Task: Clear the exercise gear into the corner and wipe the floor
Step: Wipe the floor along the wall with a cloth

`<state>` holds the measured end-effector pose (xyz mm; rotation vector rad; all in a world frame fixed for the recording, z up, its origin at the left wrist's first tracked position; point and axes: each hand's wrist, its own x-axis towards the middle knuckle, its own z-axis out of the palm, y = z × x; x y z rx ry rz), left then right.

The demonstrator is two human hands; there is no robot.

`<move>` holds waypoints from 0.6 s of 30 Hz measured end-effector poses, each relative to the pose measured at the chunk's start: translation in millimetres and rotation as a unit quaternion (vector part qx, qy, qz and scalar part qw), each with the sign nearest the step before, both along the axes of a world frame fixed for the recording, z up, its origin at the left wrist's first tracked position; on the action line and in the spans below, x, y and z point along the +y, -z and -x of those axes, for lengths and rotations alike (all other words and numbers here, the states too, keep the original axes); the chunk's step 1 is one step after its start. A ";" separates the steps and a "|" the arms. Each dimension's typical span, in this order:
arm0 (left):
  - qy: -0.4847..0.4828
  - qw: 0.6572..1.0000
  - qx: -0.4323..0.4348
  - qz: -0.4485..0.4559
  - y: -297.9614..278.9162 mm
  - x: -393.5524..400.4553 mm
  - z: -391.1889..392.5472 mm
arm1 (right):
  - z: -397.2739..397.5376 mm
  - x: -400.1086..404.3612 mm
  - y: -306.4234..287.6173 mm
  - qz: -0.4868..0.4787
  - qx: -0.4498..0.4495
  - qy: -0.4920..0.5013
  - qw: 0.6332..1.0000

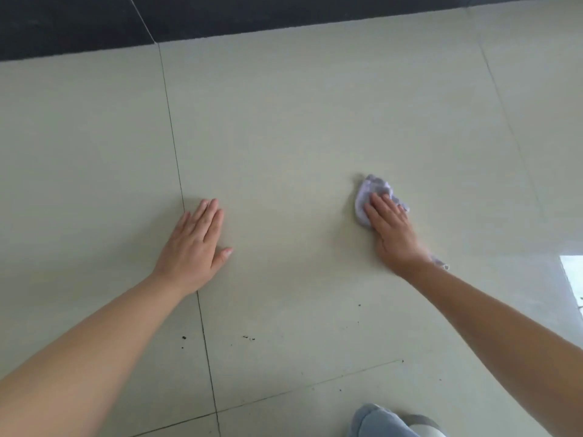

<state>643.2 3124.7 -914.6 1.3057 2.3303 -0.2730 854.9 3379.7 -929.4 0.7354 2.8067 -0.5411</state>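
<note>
The pale tiled floor [299,121] was seen to fill most of the view, crossed by thin dark grout lines [176,171] and bordered at the far edge by a band of dark tiles [79,23]. The left hand [192,247] was laid flat on the floor beside a grout line, palm down, its fingers straight and held together, the thumb spread to the side. The right hand [391,231] was pressed palm down on a crumpled lilac cloth [372,192], fingers straight and close together; the cloth lay on the floor right of centre, partly covered by the hand. A knee in light blue fabric [378,421] was visible at the bottom edge. Small dark crumbs [249,338] were scattered on the tiles near the forearms.
</note>
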 end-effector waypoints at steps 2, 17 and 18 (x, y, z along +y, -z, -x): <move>0.021 1.000 -0.003 -0.016 -3.5 15.1 1.4 | 6.4 28.8 -8.5 0.014 -0.018 0.156 0.988; -0.123 0.991 -0.010 -0.051 19.3 26.9 8.0 | 190.2 52.4 -4.5 0.006 -0.009 0.159 0.987; -0.115 0.993 -0.003 -0.040 17.9 28.2 8.3 | 206.3 35.7 -3.4 0.015 -0.002 0.107 0.994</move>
